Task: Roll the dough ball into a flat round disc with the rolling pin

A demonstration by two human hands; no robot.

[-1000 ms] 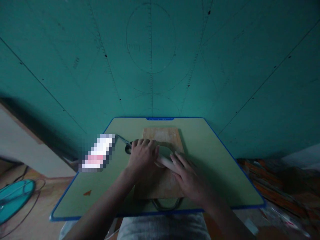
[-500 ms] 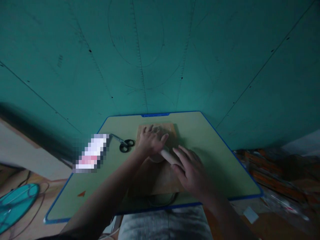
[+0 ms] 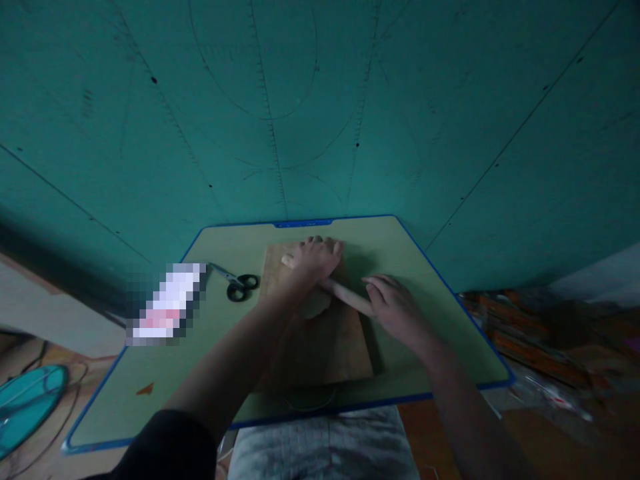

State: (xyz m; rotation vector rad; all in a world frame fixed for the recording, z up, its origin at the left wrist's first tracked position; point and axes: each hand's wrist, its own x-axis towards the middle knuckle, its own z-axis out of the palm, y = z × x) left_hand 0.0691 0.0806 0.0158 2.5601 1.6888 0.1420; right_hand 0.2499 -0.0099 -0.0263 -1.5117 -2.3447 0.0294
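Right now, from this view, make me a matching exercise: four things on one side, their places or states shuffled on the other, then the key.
Things:
1. scissors
2. rolling pin
3. dough
4. right hand

Places or states:
A. flattened, on the wooden board, partly covered
B. at the right end of a pale stick
C. black-handled, on the table left of the board
D. slanting, under the left hand

Pairs: 1-C, 2-D, 3-A, 4-B
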